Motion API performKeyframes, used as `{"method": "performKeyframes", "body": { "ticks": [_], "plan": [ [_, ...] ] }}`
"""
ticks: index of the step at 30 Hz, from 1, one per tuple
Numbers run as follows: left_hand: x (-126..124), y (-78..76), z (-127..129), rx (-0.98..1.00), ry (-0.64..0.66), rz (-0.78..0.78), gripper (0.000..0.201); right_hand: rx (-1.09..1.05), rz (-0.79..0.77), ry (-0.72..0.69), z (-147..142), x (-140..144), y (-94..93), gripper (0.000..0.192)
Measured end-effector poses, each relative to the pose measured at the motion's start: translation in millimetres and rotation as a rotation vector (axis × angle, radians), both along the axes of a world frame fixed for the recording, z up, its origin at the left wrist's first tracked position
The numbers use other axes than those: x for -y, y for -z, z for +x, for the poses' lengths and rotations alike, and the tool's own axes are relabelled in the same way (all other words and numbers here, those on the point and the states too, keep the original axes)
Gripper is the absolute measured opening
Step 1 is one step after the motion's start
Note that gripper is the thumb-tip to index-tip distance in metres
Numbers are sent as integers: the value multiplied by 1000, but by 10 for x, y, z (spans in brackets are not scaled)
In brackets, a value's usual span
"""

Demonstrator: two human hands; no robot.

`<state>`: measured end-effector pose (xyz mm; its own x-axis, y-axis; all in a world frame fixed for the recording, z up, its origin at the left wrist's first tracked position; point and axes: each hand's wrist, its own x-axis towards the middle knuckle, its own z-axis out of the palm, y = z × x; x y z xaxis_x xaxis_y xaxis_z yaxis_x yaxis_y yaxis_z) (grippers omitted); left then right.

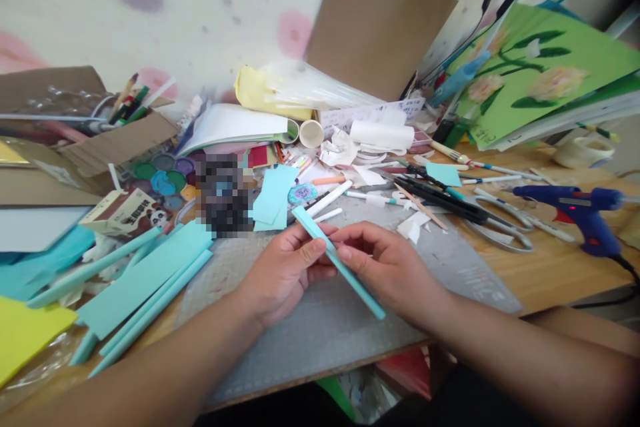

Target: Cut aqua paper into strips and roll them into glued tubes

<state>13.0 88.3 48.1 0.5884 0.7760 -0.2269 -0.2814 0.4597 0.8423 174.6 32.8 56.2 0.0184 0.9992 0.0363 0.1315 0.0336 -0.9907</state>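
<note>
A narrow light-blue paper strip (357,285), seemingly folded or rolled lengthwise, slants across the middle of the head view. Near its upper part, my left hand (287,267) grips it with the thumb on top. My right hand (383,260) pinches its edge just beside the left fingertips. Both hands are above the grey cutting mat (280,363). More light-blue paper pieces (277,193) lie beyond my hands. Off to the left are a wide blue strip (150,273) and several blue paper rolls (160,307).
On the right rest a blue glue gun (580,207), large scissors (505,220) and a tape roll (583,150). Pens, paper scraps (413,227) and a white roll (383,135) crowd the back. Cardboard boxes (135,140) and yellow paper (33,333) are at left.
</note>
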Motion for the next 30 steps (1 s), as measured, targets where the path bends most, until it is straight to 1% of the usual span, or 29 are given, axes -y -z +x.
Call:
{"method": "performKeyframes", "body": {
  "ticks": [3,7,10,15,19,23,26,30],
  "plan": [
    [3,-4,2,-23,-16,19,33,-82,-101,-66,34,34,13,21],
    [18,-31,28,-63,-18,44,34,-189,-233,-80,65,56,51,24],
    [32,-51,41,-96,-21,66,35,-251,-326,-130,79,75,70,29],
    [39,-49,29,-150,-34,96,35,-283,-411,-206,80,98,78,38],
    [30,-26,12,-180,-71,127,31,-266,-408,-212,69,85,68,35],
    [43,-18,2,-203,-106,191,25,-186,-364,-288,80,88,52,34],
    [48,-27,-4,-188,-115,238,21,-51,-292,-333,99,114,74,39],
    [12,-28,-24,-118,-133,277,24,159,-172,-324,122,149,122,40]
  ]
}}
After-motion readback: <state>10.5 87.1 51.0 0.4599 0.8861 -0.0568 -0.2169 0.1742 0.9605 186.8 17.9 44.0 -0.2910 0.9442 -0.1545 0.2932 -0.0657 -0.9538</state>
